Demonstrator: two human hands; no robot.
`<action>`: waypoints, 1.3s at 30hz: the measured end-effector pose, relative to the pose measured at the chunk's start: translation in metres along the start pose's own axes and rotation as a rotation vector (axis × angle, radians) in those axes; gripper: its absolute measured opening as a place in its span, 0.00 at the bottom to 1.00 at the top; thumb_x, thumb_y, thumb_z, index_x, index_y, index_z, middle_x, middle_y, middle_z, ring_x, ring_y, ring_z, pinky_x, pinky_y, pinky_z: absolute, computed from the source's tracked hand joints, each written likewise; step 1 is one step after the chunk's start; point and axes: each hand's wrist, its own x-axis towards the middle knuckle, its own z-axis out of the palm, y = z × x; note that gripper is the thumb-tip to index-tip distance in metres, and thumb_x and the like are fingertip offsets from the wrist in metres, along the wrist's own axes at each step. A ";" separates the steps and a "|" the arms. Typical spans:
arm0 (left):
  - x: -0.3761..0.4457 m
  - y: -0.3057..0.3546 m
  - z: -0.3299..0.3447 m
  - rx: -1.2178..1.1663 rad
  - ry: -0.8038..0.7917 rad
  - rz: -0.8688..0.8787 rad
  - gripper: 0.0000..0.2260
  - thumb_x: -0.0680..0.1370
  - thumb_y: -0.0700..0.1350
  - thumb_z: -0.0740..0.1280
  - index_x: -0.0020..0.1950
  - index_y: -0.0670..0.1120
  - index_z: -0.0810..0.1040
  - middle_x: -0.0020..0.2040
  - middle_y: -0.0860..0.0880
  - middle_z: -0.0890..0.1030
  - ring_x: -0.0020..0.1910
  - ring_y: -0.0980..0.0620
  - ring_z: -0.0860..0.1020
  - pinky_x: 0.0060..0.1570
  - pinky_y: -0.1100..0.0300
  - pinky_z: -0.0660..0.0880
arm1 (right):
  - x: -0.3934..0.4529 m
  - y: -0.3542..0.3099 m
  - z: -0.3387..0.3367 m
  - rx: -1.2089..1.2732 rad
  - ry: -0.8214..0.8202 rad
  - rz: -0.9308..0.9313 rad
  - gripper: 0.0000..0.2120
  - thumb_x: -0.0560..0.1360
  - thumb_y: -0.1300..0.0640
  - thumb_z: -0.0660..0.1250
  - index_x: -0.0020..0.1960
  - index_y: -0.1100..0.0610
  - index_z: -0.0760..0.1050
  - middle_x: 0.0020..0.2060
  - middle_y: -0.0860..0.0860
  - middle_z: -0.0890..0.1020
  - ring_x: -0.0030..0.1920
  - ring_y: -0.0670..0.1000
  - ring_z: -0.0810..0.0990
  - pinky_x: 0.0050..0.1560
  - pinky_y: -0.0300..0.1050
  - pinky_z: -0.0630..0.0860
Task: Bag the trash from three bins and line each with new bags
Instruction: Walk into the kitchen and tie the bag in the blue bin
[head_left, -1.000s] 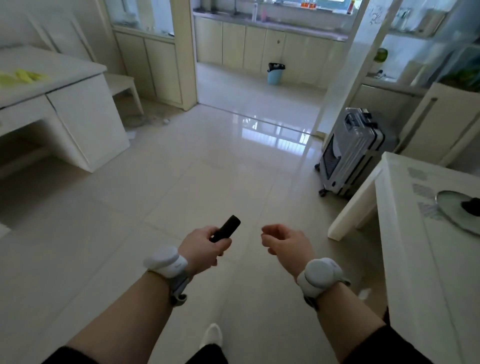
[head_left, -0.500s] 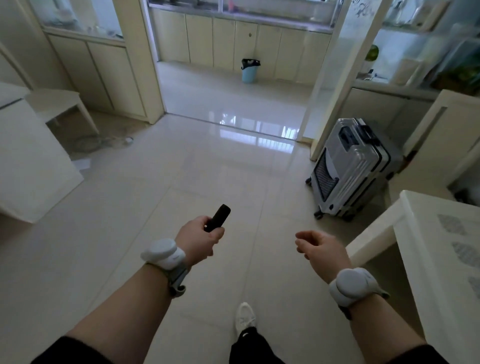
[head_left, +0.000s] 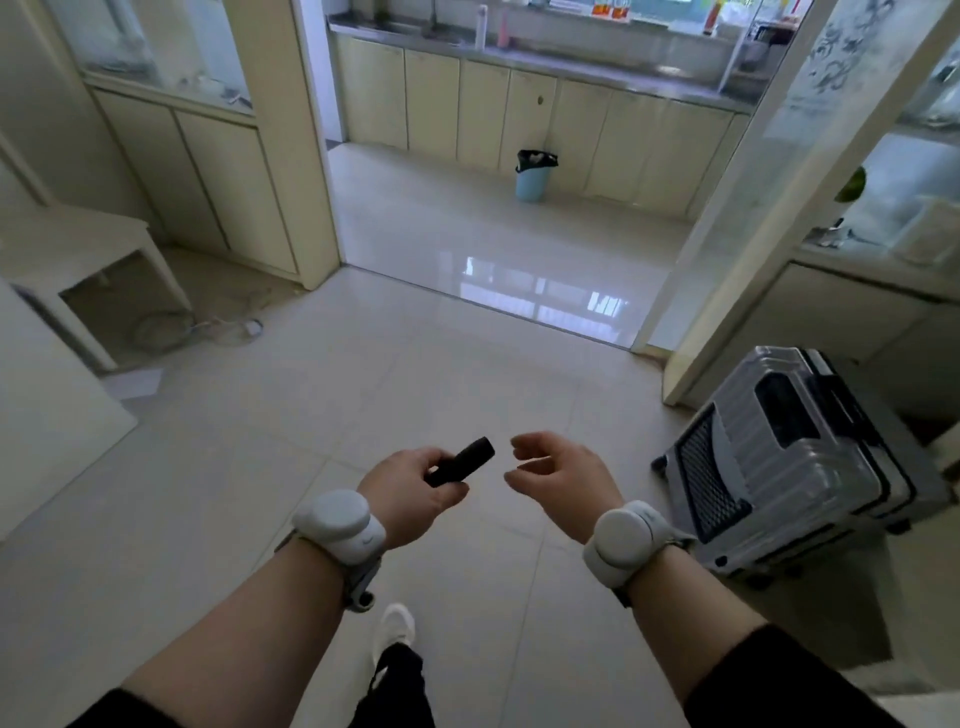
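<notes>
The left hand (head_left: 410, 491) grips a black roll of bags (head_left: 459, 461), its far end jutting toward the right hand (head_left: 558, 480), which hovers just beside it with fingers loosely curled and holding nothing. Both wrists wear white bands. Well ahead, through the doorway, a blue bin (head_left: 534, 179) (black-lined) stands against the kitchen cabinets (head_left: 519, 111). A grey suitcase (head_left: 779, 457) stands at right.

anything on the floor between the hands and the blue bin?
Head view: nothing. Bare tile floor runs from the left hand and right hand through the doorway to the bin.
</notes>
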 end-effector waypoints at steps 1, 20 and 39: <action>0.006 0.003 -0.004 0.025 -0.014 0.006 0.08 0.74 0.49 0.71 0.51 0.56 0.79 0.41 0.50 0.80 0.36 0.49 0.78 0.44 0.55 0.77 | 0.006 -0.006 -0.002 -0.009 -0.012 -0.016 0.20 0.71 0.57 0.72 0.62 0.50 0.76 0.54 0.44 0.80 0.52 0.43 0.80 0.53 0.38 0.76; 0.463 0.094 -0.165 0.136 -0.107 0.098 0.13 0.68 0.46 0.74 0.52 0.52 0.80 0.46 0.53 0.82 0.40 0.55 0.78 0.40 0.64 0.74 | 0.467 -0.111 -0.046 -0.261 -0.092 0.028 0.14 0.70 0.54 0.72 0.55 0.49 0.81 0.45 0.47 0.81 0.47 0.48 0.78 0.45 0.37 0.71; 0.917 0.157 -0.322 -0.042 -0.046 0.087 0.12 0.70 0.42 0.73 0.50 0.52 0.77 0.41 0.52 0.82 0.36 0.52 0.79 0.40 0.59 0.77 | 0.929 -0.211 -0.108 -0.250 -0.054 0.080 0.09 0.74 0.51 0.67 0.53 0.51 0.77 0.39 0.49 0.77 0.42 0.52 0.77 0.43 0.43 0.72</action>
